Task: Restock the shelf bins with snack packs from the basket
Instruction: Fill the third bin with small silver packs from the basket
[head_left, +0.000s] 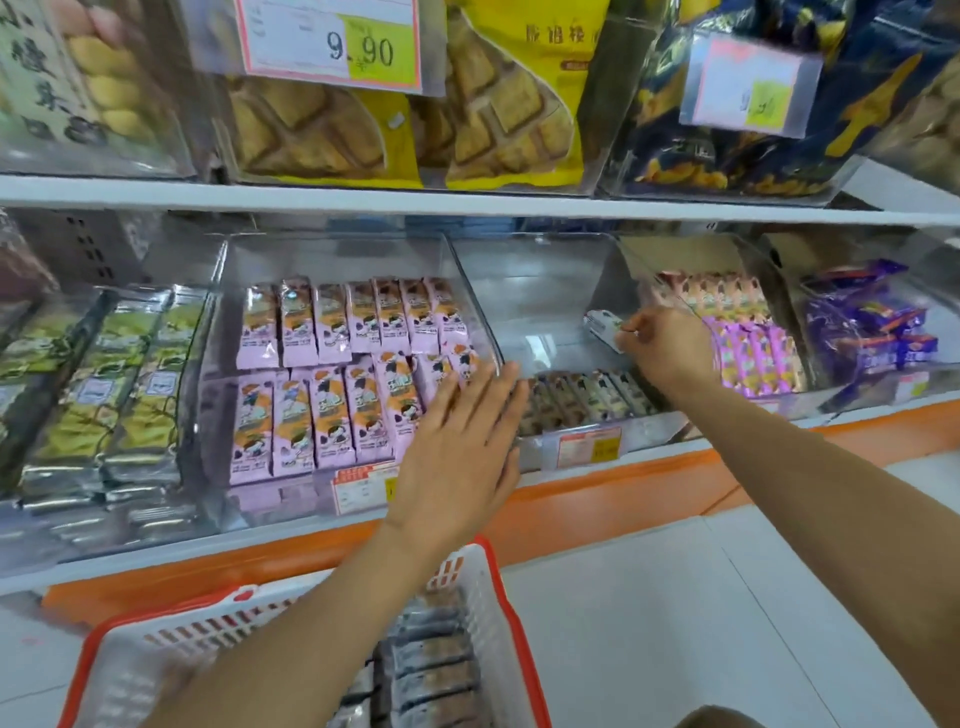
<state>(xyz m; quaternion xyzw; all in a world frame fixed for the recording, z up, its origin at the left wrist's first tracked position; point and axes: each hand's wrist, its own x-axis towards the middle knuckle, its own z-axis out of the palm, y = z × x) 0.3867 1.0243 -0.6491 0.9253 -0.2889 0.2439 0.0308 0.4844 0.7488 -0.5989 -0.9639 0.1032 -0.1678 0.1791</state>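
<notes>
Showing a person at a shop shelf, seen from close beside them. The right hand (662, 345) is inside a clear bin (540, 291), with thumb and curled fingers pinching one end of a pale snack pack (601, 325). The pack juts out to the left of the grip, and its print is too blurred to read. Just below the grip, along the bin's front, a row of brown-and-white packs (582, 400) lies side by side.

The left hand (462, 447) is flat, with straight, slightly spread fingers and nothing in it. It is held at the front of the shelf where the clear bin meets the neighbouring bin of pink packs (337, 374), below and left of the grip. Whether it touches the plastic cannot be told.

The red-rimmed basket (514, 623) sits well below the grip, under the left forearm, and holds more grey-brown packs (431, 670).

The only legible writing is "9.90" on a price card (332, 47) on the upper shelf, well above and left of the grip. The characters on the yellow biscuit bag (524, 104) beside it, and the small price label (589, 446) below the grip, cannot be read.
</notes>
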